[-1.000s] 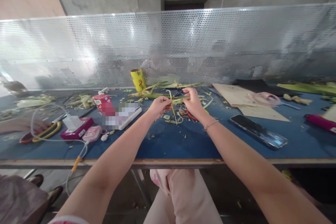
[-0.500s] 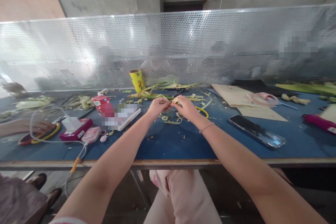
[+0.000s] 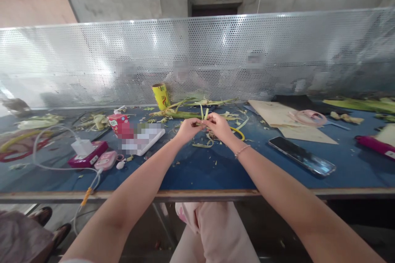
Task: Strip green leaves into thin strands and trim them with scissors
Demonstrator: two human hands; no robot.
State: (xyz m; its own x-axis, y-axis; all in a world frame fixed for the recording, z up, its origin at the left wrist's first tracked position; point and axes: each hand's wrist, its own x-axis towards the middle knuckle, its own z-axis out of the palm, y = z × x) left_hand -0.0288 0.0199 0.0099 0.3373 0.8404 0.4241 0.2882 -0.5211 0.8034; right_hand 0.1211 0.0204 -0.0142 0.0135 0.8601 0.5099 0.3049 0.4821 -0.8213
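My left hand (image 3: 189, 130) and my right hand (image 3: 218, 126) meet above the middle of the blue table, fingertips pinched together. Between them, thin pale-green husk strips (image 3: 206, 114) stick up from the fingers of both hands. Curled strip scraps (image 3: 203, 145) lie on the table just below. A yellow hoop (image 3: 241, 133) shows partly beside my right hand, its rest hidden. Behind my hands lies a bunch of long green husk leaves (image 3: 175, 114).
At left are a juice carton (image 3: 118, 125), a white charger (image 3: 82, 147), a pink case (image 3: 105, 160), a cable and blurred hoops (image 3: 23, 144). To the right lie a phone (image 3: 300, 156), brown paper (image 3: 290, 120) and a pink coil (image 3: 310, 117). A yellow tube (image 3: 161, 96) stands before the perforated metal screen (image 3: 210, 41).
Pale strips now stand up above my pinched fingers; my hands have barely shifted. At far left, a co-worker's hand has gone out of view and the hoops there have moved left and up.
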